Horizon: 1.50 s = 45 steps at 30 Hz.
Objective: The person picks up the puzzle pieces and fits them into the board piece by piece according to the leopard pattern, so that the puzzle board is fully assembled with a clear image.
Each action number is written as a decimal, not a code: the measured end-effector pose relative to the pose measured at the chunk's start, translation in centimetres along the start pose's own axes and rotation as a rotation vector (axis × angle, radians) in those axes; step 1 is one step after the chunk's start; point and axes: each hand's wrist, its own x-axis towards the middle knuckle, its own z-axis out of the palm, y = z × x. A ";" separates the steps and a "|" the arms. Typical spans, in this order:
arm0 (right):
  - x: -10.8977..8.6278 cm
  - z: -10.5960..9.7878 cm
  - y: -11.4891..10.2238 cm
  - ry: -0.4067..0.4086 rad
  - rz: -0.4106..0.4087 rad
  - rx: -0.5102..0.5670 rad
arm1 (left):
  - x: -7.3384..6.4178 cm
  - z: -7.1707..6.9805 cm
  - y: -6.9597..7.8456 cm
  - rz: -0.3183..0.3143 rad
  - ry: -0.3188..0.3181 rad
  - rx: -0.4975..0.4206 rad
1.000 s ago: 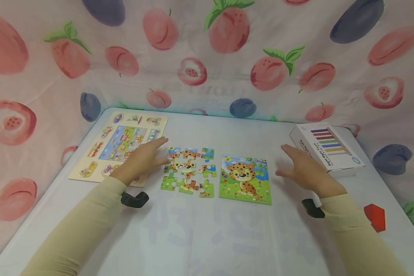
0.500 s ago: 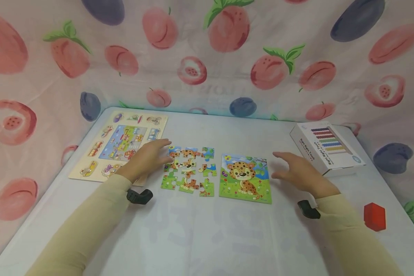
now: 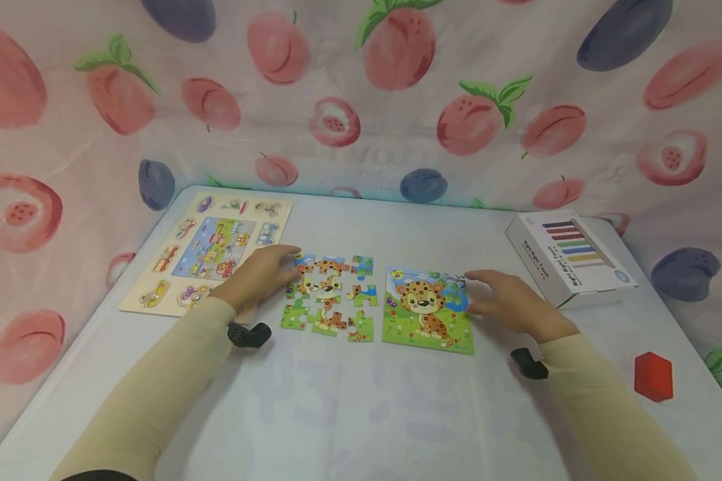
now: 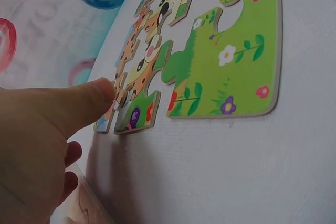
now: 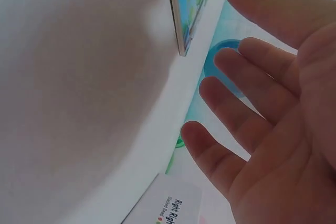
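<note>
Several separated jigsaw pieces (image 3: 361, 327) with parts of a leopard picture lie in loose rows on the table, small gaps between them. To their right is a leopard picture board (image 3: 430, 314), flat and whole. My left hand (image 3: 255, 277) reaches in at the left side of the pieces, thumb and fingers apart; in the left wrist view its thumb (image 4: 94, 103) overlaps the outermost pieces. At the board's right edge, my right hand (image 3: 508, 300) holds nothing, its fingers (image 5: 231, 108) extended and spread in the right wrist view.
A wooden vehicle puzzle board (image 3: 156, 267) lies at the left, partly behind my left hand. A white box (image 3: 571, 260) with a picture of colored bead rows stands at the back right. A red block (image 3: 654, 377) sits near the right forearm. A fruit-print curtain (image 3: 337, 80) hangs behind.
My right hand has moved left to the picture board's edge. My left hand has shifted slightly right, closer to the jigsaw pieces. The pieces and board have not moved.
</note>
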 end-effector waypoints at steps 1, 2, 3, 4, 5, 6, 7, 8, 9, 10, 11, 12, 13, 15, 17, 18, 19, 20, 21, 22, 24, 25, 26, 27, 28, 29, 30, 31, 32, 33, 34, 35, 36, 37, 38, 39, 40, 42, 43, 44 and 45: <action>0.1 0.1 0.0 0.000 -0.007 0.000 | 0.0 0.0 0.0 -0.002 -0.001 0.001; 0.2 0.2 0.0 -0.002 -0.010 0.002 | 0.1 0.1 0.0 -0.002 -0.003 0.003; 0.3 0.3 0.1 -0.004 -0.013 0.005 | 0.1 0.1 0.0 -0.001 -0.005 0.005; 0.3 0.4 0.1 -0.007 -0.013 0.010 | 0.1 0.1 0.0 0.001 -0.007 0.007; 0.4 0.5 0.1 -0.009 -0.010 0.016 | 0.2 0.1 0.0 0.003 -0.008 0.008; 0.5 0.6 0.1 -0.011 -0.012 0.018 | 0.3 0.1 0.0 0.005 -0.009 0.008; 0.6 0.7 0.2 -0.011 -0.013 0.019 | 0.3 0.1 -0.1 0.007 -0.008 0.005; 0.7 0.8 0.2 -0.013 -0.013 0.019 | 0.4 0.1 -0.1 0.009 -0.009 0.005; 0.7 1.0 0.2 -0.014 -0.016 0.019 | 0.6 0.2 -0.1 0.011 -0.009 0.007; 0.8 1.1 0.2 -0.016 -0.017 0.018 | 0.7 0.2 -0.1 0.012 -0.011 0.007; 0.9 1.2 0.3 -0.016 -0.020 0.019 | 0.8 0.2 -0.2 0.014 -0.011 0.010; 0.9 1.3 0.4 -0.018 -0.024 0.019 | 0.9 0.2 -0.2 0.015 -0.013 0.014; 1.0 1.4 0.4 -0.019 -0.024 0.018 | 1.0 0.3 -0.3 0.015 -0.015 0.018; 1.0 1.6 0.5 -0.023 -0.024 0.021 | 1.2 0.3 -0.3 0.016 -0.022 0.027; 1.1 1.6 0.5 -0.022 -0.019 0.024 | 1.3 0.3 -0.3 0.013 -0.028 0.031; 1.0 1.6 0.5 -0.022 -0.017 0.022 | 1.3 0.2 -0.3 0.011 -0.032 0.031; 1.0 1.6 0.5 -0.023 -0.016 0.020 | 1.4 0.1 -0.3 0.009 -0.037 0.030; 1.0 1.6 0.4 -0.025 -0.017 0.020 | 1.4 0.1 -0.4 0.009 -0.041 0.032; 1.0 1.7 0.4 -0.027 -0.015 0.021 | 1.4 0.0 -0.4 0.008 -0.046 0.033; 1.0 1.7 0.3 -0.030 -0.013 0.020 | 1.4 0.0 -0.5 0.010 -0.050 0.035; 1.0 1.7 0.2 -0.035 -0.012 0.020 | 1.4 -0.1 -0.6 0.007 -0.060 0.035; 1.0 1.7 0.1 -0.037 -0.012 0.017 | 1.4 -0.1 -0.6 0.005 -0.064 0.032; 1.0 1.8 0.1 -0.038 -0.012 0.015 | 1.4 -0.2 -0.7 0.003 -0.067 0.028; 1.0 1.8 0.1 -0.036 -0.011 0.012 | 1.4 -0.2 -0.7 -0.002 -0.069 0.021; 1.0 1.9 0.1 -0.035 -0.012 0.008 | 1.4 -0.2 -0.8 -0.005 -0.070 0.015; 1.0 1.9 0.1 -0.033 -0.013 0.006 | 1.5 -0.2 -0.8 -0.010 -0.072 0.006; 1.0 1.9 0.1 -0.031 -0.016 0.004 | 1.5 -0.3 -0.8 -0.012 -0.071 -0.002; 1.0 2.0 0.1 -0.031 -0.014 0.003 | 1.5 -0.3 -0.8 -0.009 -0.071 -0.008; 1.0 2.0 0.1 -0.031 -0.015 0.004 | 1.5 -0.3 -0.8 -0.010 -0.072 -0.013; 1.0 2.0 0.2 -0.031 -0.011 0.004 | 1.6 -0.3 -0.8 -0.010 -0.071 -0.018; 1.1 1.9 0.2 -0.031 -0.013 0.004 | 1.6 -0.3 -0.8 -0.009 -0.070 -0.019; 1.1 1.9 0.2 -0.031 -0.012 0.005 | 1.6 -0.3 -0.8 -0.006 -0.070 -0.022; 1.1 1.9 0.2 -0.032 -0.011 0.005 | 1.6 -0.3 -0.8 -0.005 -0.069 -0.022; 1.1 1.9 0.2 -0.033 -0.009 0.007 | 1.6 -0.4 -0.8 -0.004 -0.070 -0.021; 1.2 1.8 0.2 -0.034 -0.008 0.010 | 1.6 -0.4 -0.8 -0.007 -0.070 -0.021; 1.2 1.8 0.2 -0.034 -0.005 0.015 | 1.6 -0.4 -0.8 -0.005 -0.071 -0.018; 1.2 1.8 0.2 -0.035 -0.006 0.018 | 1.6 -0.4 -0.7 -0.005 -0.073 -0.014; 1.3 1.8 0.2 -0.037 0.004 0.026 | 1.7 -0.4 -0.5 -0.007 -0.082 -0.010; 1.3 1.8 0.2 -0.037 0.007 0.031 | 1.7 -0.4 -0.5 -0.008 -0.089 -0.008; 1.3 1.9 0.3 -0.038 0.010 0.035 | 1.8 -0.4 -0.4 -0.010 -0.095 -0.007; 1.4 1.8 0.3 -0.037 0.012 0.040 | 1.9 -0.4 -0.3 -0.013 -0.101 -0.006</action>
